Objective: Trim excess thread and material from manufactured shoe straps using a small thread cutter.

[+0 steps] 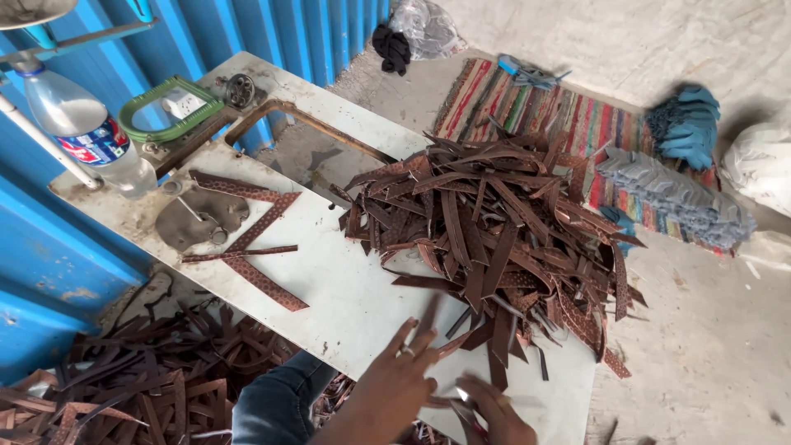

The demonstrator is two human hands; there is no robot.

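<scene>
Beside a blue corrugated wall, a worn white worktable (346, 288) bears heaped thin brown leather strips (494, 239); left hand (400, 375) spread flat, right hand (494, 412) pinching one strip, likely limp, light, best taken at its end.

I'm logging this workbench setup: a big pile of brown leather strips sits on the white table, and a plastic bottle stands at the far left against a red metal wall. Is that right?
Not quite: the wall is blue, not red, as the head view shows. The rest holds: the pile of brown leather strips sits on the white table, and the plastic bottle is at the far left.
</scene>
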